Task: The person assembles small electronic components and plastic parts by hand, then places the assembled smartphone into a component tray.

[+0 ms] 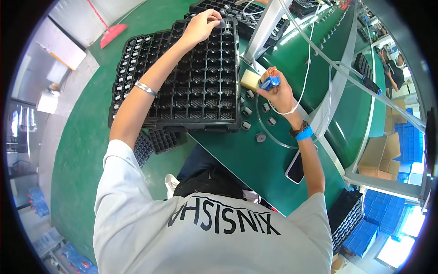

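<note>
left hand (200, 25) pinches a small part (222, 23) at the tray's (182, 91) top edge, right hand (276, 89) at centre grips a blue-and-copper piece (269, 81); better to lift the part straight out, clear of neighbouring cells.

Tray (182, 86) left on bench (255, 169), phone (296, 168) right.

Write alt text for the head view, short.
A person at a green workbench reaches their left hand to a small part at the far edge of a black compartment tray, while their right hand holds a small blue and copper part. Small round parts and a phone lie on the bench.
</note>
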A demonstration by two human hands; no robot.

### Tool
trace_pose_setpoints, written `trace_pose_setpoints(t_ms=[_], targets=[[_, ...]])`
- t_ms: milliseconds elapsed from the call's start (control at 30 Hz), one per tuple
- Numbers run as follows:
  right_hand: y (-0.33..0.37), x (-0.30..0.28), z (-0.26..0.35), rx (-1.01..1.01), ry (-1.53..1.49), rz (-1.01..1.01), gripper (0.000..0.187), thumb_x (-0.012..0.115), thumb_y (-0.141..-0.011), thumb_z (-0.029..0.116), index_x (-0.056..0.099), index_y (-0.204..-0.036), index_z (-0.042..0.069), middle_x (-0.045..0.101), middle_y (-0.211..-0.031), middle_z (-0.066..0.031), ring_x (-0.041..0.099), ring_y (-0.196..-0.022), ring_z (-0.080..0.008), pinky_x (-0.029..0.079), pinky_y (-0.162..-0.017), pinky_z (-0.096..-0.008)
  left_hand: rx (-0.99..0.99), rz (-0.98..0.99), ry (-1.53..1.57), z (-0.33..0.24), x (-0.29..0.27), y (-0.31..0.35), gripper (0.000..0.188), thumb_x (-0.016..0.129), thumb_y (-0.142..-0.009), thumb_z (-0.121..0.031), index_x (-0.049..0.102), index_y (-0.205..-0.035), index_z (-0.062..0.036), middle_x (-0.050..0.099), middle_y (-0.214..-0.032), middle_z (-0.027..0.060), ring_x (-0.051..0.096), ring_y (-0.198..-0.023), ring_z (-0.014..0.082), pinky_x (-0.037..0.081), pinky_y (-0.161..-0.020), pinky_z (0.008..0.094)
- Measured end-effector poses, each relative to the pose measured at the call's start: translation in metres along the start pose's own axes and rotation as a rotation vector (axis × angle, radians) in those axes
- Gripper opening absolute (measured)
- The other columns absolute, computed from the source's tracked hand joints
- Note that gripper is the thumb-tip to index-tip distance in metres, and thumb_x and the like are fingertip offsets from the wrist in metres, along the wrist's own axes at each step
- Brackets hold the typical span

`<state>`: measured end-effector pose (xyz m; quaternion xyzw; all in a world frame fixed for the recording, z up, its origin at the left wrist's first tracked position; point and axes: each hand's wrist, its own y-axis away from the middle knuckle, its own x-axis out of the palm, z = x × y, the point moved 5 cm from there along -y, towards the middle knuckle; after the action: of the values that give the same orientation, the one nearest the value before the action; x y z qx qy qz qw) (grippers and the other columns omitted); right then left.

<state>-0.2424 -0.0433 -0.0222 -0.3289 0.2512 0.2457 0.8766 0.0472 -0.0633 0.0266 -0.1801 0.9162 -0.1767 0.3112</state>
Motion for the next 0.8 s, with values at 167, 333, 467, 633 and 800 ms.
trace_pose_setpoints(t_ms=[167, 333, 467, 633, 800], targets=[[-0.007, -0.002, 0.011, 0.093, 0.040, -0.031, 0.048, 0.069, -0.074, 0.021, 0.046, -0.110, 0.001, 0.055, -0.084, -0.0060, 0.053, -0.074, -0.0122, 0.044, -0.066, -0.0268, -0.184, 0.146, 0.478, -0.027, 0.002, 0.023, 0.017, 0.051, -0.086, -0.016, 0.052, -0.101, -0.0081, 0.058, -0.098, 0.0059, 0.056, -0.092, 0.0152, 0.044, -0.080, 0.0281], [-0.008, 0.007, -0.015, 0.135, -0.038, -0.035, 0.033, 0.065, -0.076, 0.017, 0.049, -0.099, 0.000, 0.054, -0.080, -0.0050, 0.053, -0.070, -0.0119, 0.044, -0.066, -0.0267, -0.364, 0.246, 1.077, -0.077, -0.004, 0.079, 0.020, 0.048, -0.089, -0.016, 0.049, -0.104, -0.0040, 0.055, -0.098, 0.0048, 0.054, -0.089, 0.0118, 0.044, -0.082, 0.0252], [-0.027, -0.031, -0.108, 0.253, -0.399, -0.186, 0.030, 0.063, -0.077, 0.017, 0.052, -0.098, -0.001, 0.057, -0.087, -0.0073, 0.055, -0.079, -0.0124, 0.044, -0.072, -0.0280, -0.463, 0.234, 1.169, -0.112, -0.009, 0.135, 0.023, 0.050, -0.088, -0.017, 0.049, -0.107, -0.0042, 0.054, -0.098, 0.0028, 0.053, -0.091, 0.0097, 0.042, -0.086, 0.0251], [-0.035, -0.099, -0.121, 0.466, 0.459, -0.324, 0.037, 0.059, -0.077, 0.034, 0.054, -0.101, 0.006, 0.062, -0.081, -0.0162, 0.061, -0.078, -0.0324, 0.046, -0.068, -0.0361, -0.420, 0.155, 1.114, -0.126, -0.021, 0.187, 0.024, 0.052, -0.087, -0.016, 0.049, -0.108, -0.0053, 0.056, -0.097, 0.0009, 0.051, -0.093, 0.0076, 0.040, -0.085, 0.0242], [-0.036, -0.105, -0.131, 0.474, 0.506, -0.346, 0.036, 0.059, -0.077, 0.033, 0.054, -0.100, 0.006, 0.062, -0.085, -0.0173, 0.060, -0.080, -0.0340, 0.046, -0.069, -0.0375, -0.456, 0.006, 1.054, -0.122, -0.022, 0.204, 0.023, 0.051, -0.087, -0.014, 0.049, -0.107, -0.0036, 0.056, -0.096, 0.0013, 0.051, -0.091, 0.0075, 0.040, -0.083, 0.0243]])
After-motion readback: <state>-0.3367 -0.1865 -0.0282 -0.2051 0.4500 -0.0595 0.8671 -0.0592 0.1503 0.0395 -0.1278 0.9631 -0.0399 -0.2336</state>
